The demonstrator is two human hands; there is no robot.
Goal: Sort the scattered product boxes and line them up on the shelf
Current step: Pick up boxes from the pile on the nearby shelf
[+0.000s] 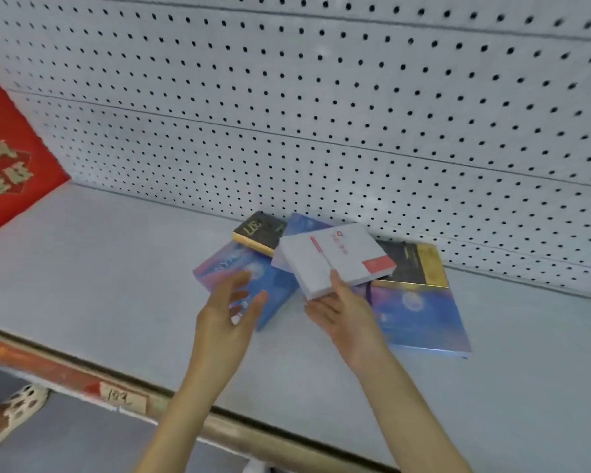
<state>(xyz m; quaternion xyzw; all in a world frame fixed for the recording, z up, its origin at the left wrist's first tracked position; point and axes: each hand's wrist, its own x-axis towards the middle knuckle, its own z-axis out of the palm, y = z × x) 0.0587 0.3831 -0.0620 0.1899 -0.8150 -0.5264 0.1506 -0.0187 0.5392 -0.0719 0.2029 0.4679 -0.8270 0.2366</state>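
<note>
**White box pinched at the pile, left hand spread**

The right thumb (pixel 336 279) is laid flat on the top face of a white rectangular cardboard box with red markings (pixel 335 257). The other fingers are tucked beneath its near edge and hidden, so the box is pinched by the right hand (pixel 343 314). The white box is tilted and lies atop the pile.

The left fingers (pixel 234 284) are spread and lightly curved, with nothing held. The left hand (pixel 227 310) is held over a glossy blue flat box (pixel 215 266); contact cannot be told.

The pile is found on the grey metal shelf (pixel 99 268), near the white perforated back panel (pixel 321 97). Noted in it:
- a small black box with a gold edge (pixel 260 230)
- a black-and-gold flat box (pixel 415 264)
- a large blue-and-purple flat box (pixel 420 319)

A red sign with gold characters (pixel 4 158) is seen at the left end. A red price strip (pixel 125 399) is fixed along the front edge.
</note>
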